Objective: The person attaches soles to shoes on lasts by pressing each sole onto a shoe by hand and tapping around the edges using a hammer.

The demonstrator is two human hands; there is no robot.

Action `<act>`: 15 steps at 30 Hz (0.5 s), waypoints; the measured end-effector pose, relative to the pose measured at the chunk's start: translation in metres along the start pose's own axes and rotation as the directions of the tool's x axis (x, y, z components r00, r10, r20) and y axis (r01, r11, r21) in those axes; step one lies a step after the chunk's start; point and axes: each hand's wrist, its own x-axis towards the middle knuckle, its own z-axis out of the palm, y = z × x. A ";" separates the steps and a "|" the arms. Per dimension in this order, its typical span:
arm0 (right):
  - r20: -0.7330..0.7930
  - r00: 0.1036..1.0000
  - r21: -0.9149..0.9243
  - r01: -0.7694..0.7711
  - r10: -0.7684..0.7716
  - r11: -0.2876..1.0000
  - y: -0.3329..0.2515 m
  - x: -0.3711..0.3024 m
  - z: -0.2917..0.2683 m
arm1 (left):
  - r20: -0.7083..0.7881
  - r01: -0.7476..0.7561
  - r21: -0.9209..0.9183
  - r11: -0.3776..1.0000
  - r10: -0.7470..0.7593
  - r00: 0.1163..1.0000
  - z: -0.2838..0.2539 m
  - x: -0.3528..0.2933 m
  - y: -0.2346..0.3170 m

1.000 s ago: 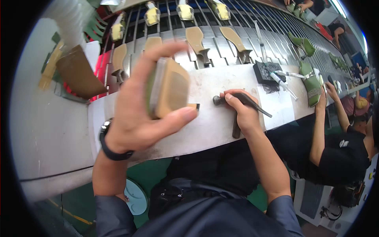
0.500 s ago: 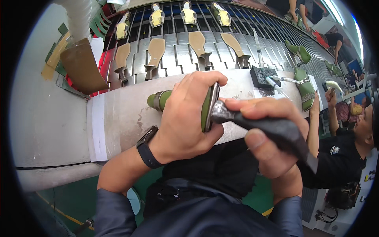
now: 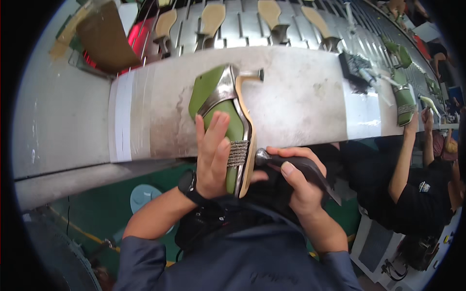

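A silver-strapped, heeled sandal (image 3: 246, 123) on a green shoe last (image 3: 206, 92) stands on its side, toe toward me and heel away. My left hand (image 3: 213, 162) grips its forefoot, fingers over the green top by the glittery band and thumb past the sole. In my right hand (image 3: 306, 182) is a dark hammer (image 3: 303, 167) with a rounded, shiny metal face. That face is right against or very close to the tan sole edge near the toe; contact cannot be made out. The hammer's far end tapers to a flat wedge.
A pale worktable (image 3: 301, 97) lies under the shoe. Beyond it, several tan soles with heels (image 3: 213, 19) lie on a metal slatted conveyor (image 3: 242, 36). A dark block (image 3: 357, 70) with tubes sits to the right. Nearby, a co-worker's arm (image 3: 405, 155) reaches toward another green shoe (image 3: 404, 104).
The shoe has turned from lying crosswise to pointing toe toward me, its sole side now facing right. Both hands have come lower and closer to my body. The view has shifted.
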 end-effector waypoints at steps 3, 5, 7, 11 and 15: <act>-0.122 0.978 0.196 -0.144 0.170 0.970 0.035 -0.021 0.006 | 0.028 -0.031 0.080 0.996 0.029 0.999 0.000 -0.028 -0.010; -0.095 0.988 0.155 -0.106 0.122 0.982 0.038 -0.023 0.004 | 0.016 -0.057 0.136 0.989 0.056 0.998 0.004 -0.030 -0.011; -0.021 1.000 0.093 0.005 -0.003 0.996 0.038 -0.018 0.003 | -0.020 -0.028 0.105 0.994 0.030 0.999 0.007 -0.029 -0.007; 0.026 0.999 0.150 0.030 -0.034 0.988 0.024 -0.009 0.008 | 0.061 -0.041 0.114 0.993 0.035 0.998 0.001 -0.033 -0.006; 0.182 0.979 -0.034 0.103 -0.095 0.994 -0.006 0.010 0.006 | 0.064 -0.042 0.116 0.992 0.034 0.997 0.002 -0.034 -0.003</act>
